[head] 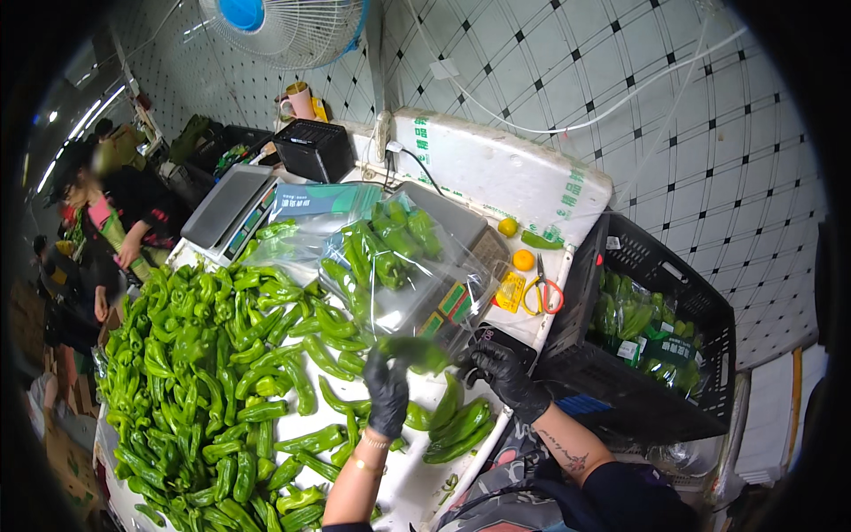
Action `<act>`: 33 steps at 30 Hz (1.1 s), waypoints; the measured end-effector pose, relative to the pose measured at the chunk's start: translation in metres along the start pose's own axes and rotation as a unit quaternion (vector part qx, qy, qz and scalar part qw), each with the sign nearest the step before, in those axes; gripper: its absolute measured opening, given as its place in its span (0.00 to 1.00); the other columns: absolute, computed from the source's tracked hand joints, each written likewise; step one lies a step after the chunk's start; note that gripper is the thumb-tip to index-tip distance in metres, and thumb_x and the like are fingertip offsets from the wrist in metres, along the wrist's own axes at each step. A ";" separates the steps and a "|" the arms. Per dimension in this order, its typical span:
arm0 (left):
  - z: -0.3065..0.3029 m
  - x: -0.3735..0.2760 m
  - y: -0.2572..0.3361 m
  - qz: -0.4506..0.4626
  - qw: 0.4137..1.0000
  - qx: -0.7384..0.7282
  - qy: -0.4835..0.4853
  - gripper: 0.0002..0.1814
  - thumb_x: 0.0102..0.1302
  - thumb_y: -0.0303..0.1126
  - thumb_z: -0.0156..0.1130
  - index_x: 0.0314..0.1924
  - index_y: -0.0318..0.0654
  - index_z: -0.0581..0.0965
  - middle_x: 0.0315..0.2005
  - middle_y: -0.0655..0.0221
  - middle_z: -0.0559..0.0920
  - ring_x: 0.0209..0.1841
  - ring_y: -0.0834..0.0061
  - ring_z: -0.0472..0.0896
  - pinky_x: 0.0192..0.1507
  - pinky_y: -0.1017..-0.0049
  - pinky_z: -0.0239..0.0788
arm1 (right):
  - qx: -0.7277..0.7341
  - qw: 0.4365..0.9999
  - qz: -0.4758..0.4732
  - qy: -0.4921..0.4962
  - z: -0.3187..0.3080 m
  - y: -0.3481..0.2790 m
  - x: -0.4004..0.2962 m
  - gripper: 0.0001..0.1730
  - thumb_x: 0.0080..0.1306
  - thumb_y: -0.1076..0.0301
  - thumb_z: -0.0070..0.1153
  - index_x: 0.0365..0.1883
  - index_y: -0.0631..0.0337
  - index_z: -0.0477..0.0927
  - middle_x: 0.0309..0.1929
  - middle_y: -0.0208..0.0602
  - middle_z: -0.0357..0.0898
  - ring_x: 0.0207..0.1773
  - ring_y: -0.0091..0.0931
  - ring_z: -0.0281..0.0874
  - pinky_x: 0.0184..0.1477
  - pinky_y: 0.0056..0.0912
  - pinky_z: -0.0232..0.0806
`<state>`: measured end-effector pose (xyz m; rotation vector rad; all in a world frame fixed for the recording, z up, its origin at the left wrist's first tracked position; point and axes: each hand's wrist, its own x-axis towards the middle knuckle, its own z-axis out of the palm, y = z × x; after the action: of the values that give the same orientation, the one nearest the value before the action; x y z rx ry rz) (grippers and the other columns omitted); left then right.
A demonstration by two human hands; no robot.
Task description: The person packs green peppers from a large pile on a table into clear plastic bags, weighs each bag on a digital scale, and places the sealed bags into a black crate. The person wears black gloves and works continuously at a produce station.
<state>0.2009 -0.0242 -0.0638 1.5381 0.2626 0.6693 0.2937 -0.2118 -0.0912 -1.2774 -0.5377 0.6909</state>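
My left hand (387,392), in a black glove, holds a green pepper (420,354) that is blurred. My right hand (505,376), also gloved in black, is at the pepper's other end with its fingers curled; whether it grips anything is unclear. Just beyond, a clear plastic bag (399,266) with green peppers inside lies over a grey weighing scale (432,316). Below my hands a few loose peppers (462,425) lie together on the white tabletop (412,472). A large heap of green peppers (193,372) spreads to the left. A dark phone (508,342) lies behind my right hand.
Scissors (542,292) and an orange fruit (523,259) lie right of the scale. A black crate (665,259) with bagged green vegetables stands at the right. A second scale (226,206), a black basket (314,149) and a fan (286,30) are farther back. Another person (126,213) stands at left.
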 end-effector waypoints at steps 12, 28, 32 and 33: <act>0.015 0.047 0.002 0.162 0.835 0.521 -0.075 0.39 0.52 0.32 0.58 0.66 0.45 0.58 0.63 0.56 0.61 0.63 0.53 0.58 0.66 0.56 0.41 | 0.183 0.974 0.041 0.124 -0.042 -0.020 0.011 0.23 0.59 0.74 0.55 0.53 0.70 0.69 0.46 0.42 0.76 0.44 0.28 0.76 0.46 0.30 0.70; -0.006 0.051 -0.024 0.271 0.828 0.480 0.099 0.23 0.47 0.20 0.58 0.45 0.50 0.80 0.25 0.67 0.74 0.29 0.64 0.70 0.31 0.66 0.62 | -0.312 0.893 -0.271 0.180 0.067 0.052 0.138 0.27 0.54 0.77 0.57 0.54 0.63 0.69 0.50 0.43 0.73 0.51 0.37 0.72 0.50 0.37 0.65; 0.004 0.049 -0.011 0.271 0.858 0.433 0.051 0.22 0.47 0.21 0.62 0.46 0.44 0.79 0.27 0.64 0.75 0.32 0.63 0.72 0.33 0.68 0.63 | -0.553 0.773 -0.217 0.225 0.055 0.108 0.156 0.20 0.63 0.68 0.48 0.53 0.63 0.69 0.50 0.47 0.72 0.51 0.41 0.71 0.52 0.42 0.63; -0.009 0.045 0.000 0.252 0.853 0.455 0.045 0.21 0.48 0.22 0.63 0.46 0.43 0.79 0.28 0.63 0.76 0.33 0.62 0.72 0.33 0.68 0.64 | -0.534 0.798 -0.221 0.168 0.058 0.100 0.147 0.20 0.61 0.69 0.50 0.52 0.63 0.70 0.48 0.48 0.73 0.49 0.41 0.72 0.49 0.41 0.65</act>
<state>0.2319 0.0081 -0.0527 2.5410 0.2606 1.1238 0.3372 -0.0524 -0.1784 -2.1564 -0.9413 -0.3471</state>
